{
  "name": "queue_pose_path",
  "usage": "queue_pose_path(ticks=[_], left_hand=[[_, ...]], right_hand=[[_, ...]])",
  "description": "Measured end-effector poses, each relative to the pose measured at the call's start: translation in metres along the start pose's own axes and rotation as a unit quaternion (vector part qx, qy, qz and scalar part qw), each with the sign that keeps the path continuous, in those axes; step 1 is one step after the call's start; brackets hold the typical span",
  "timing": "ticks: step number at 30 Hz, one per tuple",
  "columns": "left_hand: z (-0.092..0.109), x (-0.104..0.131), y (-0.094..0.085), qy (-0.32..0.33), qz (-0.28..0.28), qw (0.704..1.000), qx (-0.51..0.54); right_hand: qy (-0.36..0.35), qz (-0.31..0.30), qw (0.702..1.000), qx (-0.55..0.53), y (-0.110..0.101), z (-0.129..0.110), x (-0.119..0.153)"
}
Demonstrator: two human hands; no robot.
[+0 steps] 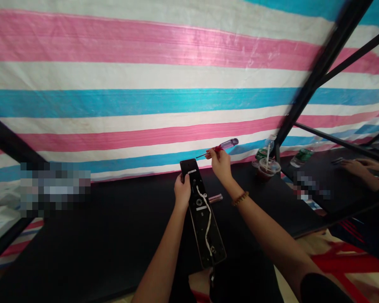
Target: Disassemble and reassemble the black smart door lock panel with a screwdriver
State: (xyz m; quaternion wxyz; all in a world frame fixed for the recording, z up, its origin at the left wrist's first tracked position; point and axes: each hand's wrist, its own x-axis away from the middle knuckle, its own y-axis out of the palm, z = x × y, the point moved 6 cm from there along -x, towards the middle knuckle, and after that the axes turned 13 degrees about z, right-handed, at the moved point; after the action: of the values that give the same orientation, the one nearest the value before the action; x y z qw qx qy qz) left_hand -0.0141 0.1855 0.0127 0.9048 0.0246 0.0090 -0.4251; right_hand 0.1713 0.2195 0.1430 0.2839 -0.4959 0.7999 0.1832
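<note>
A black panel (202,219) is held over the desk (129,219), its long axis running near to far. Its left edge is gripped by the left hand (182,189), close to the far end. A screwdriver (229,144) is pinched in the grip of the right hand (221,163), beyond the panel's right side — its tip is pointed left, at the far corner; whether they touch cannot be told.

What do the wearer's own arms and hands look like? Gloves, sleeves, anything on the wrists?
Left hand and right hand: no gloves, forearms bare. Right wrist has a brownish beaded bracelet; none visible on the left. A black sleeve shows above the right elbow.
</note>
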Motion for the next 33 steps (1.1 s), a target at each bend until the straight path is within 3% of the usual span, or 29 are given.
queue_pose_path(ticks=[6,15,33], left_hand=[[-0.004,0.001,-0.001,0.017,0.0,1.0,-0.017],[0.001,0.003,-0.002,0.041,-0.004,0.999,-0.032],[0.004,0.005,-0.001,0.045,-0.007,0.998,-0.042]], right_hand=[[-0.023,-0.031,0.999,0.019,0.014,0.003,-0.003],[-0.045,-0.04,0.997,0.041,0.018,0.001,-0.002],[0.011,-0.007,1.0,-0.025,0.014,0.005,-0.007]])
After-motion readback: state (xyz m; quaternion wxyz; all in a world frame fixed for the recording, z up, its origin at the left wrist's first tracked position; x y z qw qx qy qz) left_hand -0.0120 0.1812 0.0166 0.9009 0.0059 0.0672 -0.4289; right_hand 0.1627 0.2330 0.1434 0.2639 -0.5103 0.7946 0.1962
